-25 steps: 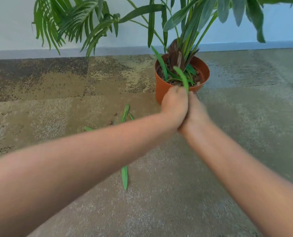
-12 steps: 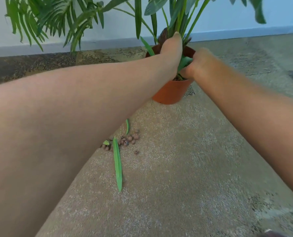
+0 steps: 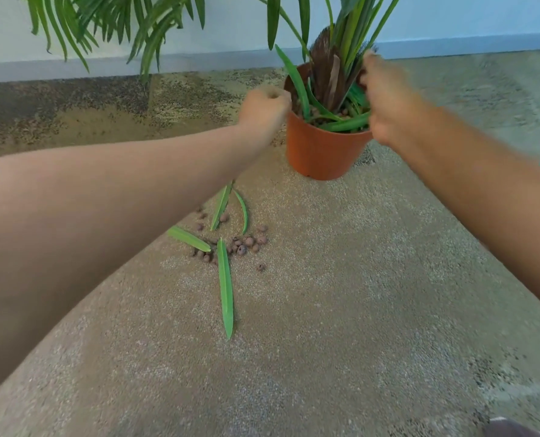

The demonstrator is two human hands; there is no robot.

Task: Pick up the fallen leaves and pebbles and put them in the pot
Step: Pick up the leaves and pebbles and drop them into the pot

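An orange pot (image 3: pixel 319 151) with a palm plant stands on the carpet, several loose green leaves lying across its soil. My left hand (image 3: pixel 264 108) is a closed fist just outside the pot's left rim, with nothing visible in it. My right hand (image 3: pixel 387 102) is blurred, its fingers curled over the pot's right rim and touching the leaves inside; its grip is unclear. On the carpet in front lie a long fallen leaf (image 3: pixel 226 291), a short leaf (image 3: pixel 188 242), two thin leaves (image 3: pixel 220 206) and several brown pebbles (image 3: pixel 246 241).
Palm fronds (image 3: pixel 104 26) hang over the carpet at upper left. A pale wall with a baseboard (image 3: pixel 73 66) runs behind the pot. A dark object (image 3: pixel 508 428) shows at the bottom right corner. My left forearm covers part of the carpet on the left.
My hands have parted: the left has pulled back from above the pot to its left rim, the right sits at the right rim. More leaves lie in the pot.
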